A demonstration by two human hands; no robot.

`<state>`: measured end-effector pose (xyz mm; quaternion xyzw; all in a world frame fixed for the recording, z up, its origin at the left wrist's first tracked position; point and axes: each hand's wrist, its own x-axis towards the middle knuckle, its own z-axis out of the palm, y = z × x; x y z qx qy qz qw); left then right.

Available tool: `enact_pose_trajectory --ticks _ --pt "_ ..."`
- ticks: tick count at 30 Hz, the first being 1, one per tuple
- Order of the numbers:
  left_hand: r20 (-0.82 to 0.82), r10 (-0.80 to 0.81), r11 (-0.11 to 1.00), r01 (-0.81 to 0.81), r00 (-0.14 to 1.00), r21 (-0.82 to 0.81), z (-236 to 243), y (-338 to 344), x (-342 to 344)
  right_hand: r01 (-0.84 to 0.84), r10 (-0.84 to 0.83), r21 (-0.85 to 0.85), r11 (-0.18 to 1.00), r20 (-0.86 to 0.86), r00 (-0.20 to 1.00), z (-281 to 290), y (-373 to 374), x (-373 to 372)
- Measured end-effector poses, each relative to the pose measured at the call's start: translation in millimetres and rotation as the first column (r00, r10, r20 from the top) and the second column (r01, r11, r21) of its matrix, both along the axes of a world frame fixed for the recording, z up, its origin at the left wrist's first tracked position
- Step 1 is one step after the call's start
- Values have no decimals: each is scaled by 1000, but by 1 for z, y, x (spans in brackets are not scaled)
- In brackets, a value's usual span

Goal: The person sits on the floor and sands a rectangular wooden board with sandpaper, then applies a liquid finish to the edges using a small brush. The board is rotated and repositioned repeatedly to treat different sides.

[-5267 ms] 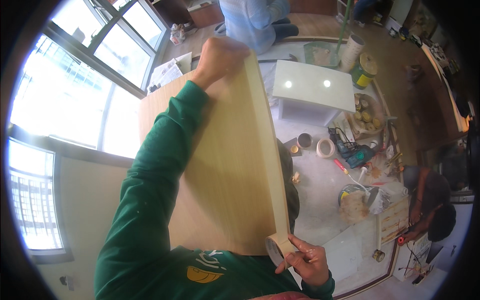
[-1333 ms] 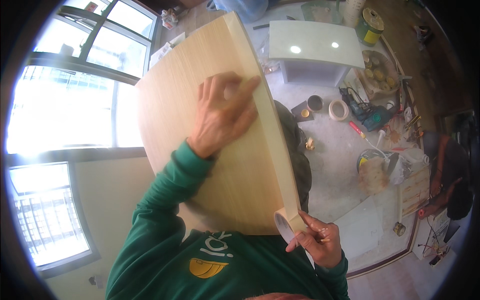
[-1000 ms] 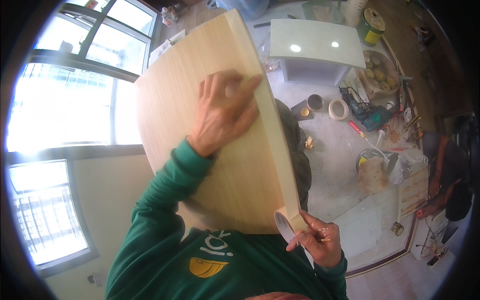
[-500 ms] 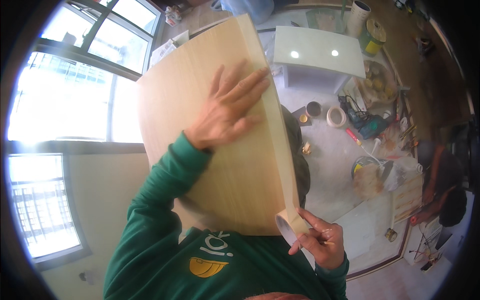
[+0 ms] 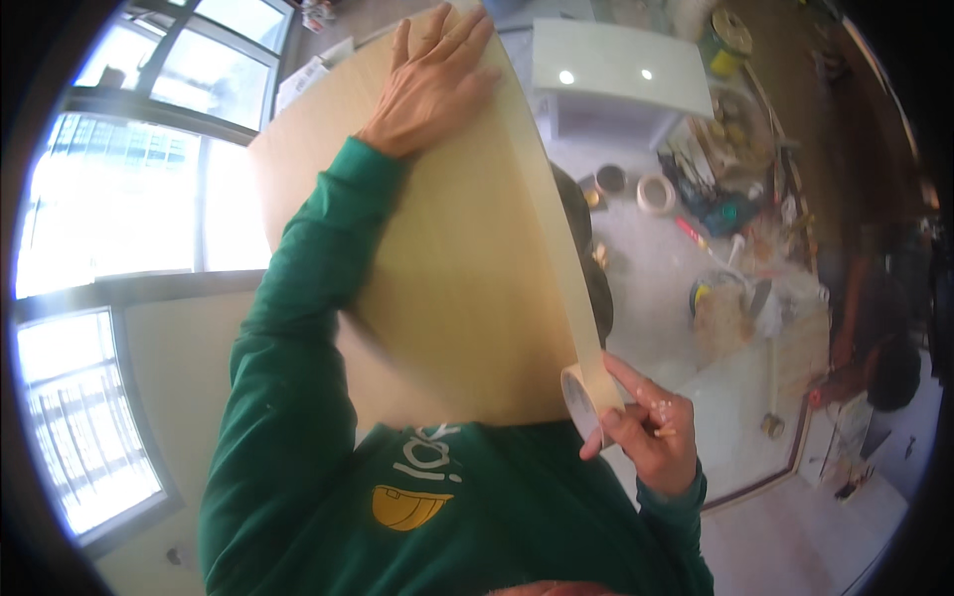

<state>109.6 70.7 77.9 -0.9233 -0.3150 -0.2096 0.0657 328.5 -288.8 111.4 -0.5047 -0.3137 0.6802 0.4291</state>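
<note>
A large pale wooden board (image 5: 447,288) lies in front of me, its near edge close to my green sweatshirt. My left hand (image 5: 437,84) rests with fingers outstretched on the board's far end, over the tape there. A strip of masking tape (image 5: 545,199) runs along the board's right edge, from the far corner to the roll. At the near right corner, my right hand (image 5: 651,422) grips the roll of masking tape (image 5: 586,397) between thumb and fingers, the strip still joined to it. A small pale stick-like piece pokes out between the right hand's fingers.
A white box-like panel (image 5: 621,70) stands beyond the board to the right. On the floor lie another tape roll (image 5: 656,194), a dark power tool (image 5: 723,209), a red-handled tool (image 5: 688,230) and a bucket (image 5: 728,42). Another person (image 5: 874,368) is at the far right. Windows (image 5: 109,199) line the left.
My left hand has slid away from me along the board to its far end. My right hand, with the tape roll, sits slightly higher and further right; the whole view has shifted.
</note>
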Motion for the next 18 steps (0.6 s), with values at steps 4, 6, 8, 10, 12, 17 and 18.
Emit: enact_pose_trajectory --ticks 4,6,8,10,12,17,18 --pt "-91 -95 990 84 991 -110 -9 -73 -15 -8 7 1 1000 49 999 -5 -5 -11" --pt "-124 -109 989 96 986 -110 -12 -91 -13 5 -6 27 1000 38 999 -9 -12 -14" --pt "-128 -123 989 110 984 -100 -18 -94 -13 30 -31 52 998 12 999 -12 -20 -17" --pt "-109 -127 990 119 986 -74 -22 -89 -15 75 -76 65 995 10 997 -14 -27 -19" --pt "-73 -133 991 131 988 -40 -28 -89 -20 119 -123 47 992 90 988 -15 -34 -22" --pt "-139 -77 994 88 987 69 -7 -109 -6 229 -204 -101 968 213 955 -21 -56 -35" --pt "-116 -80 997 79 990 -15 -8 -108 -7 276 -244 -103 956 252 937 -15 -61 -39"
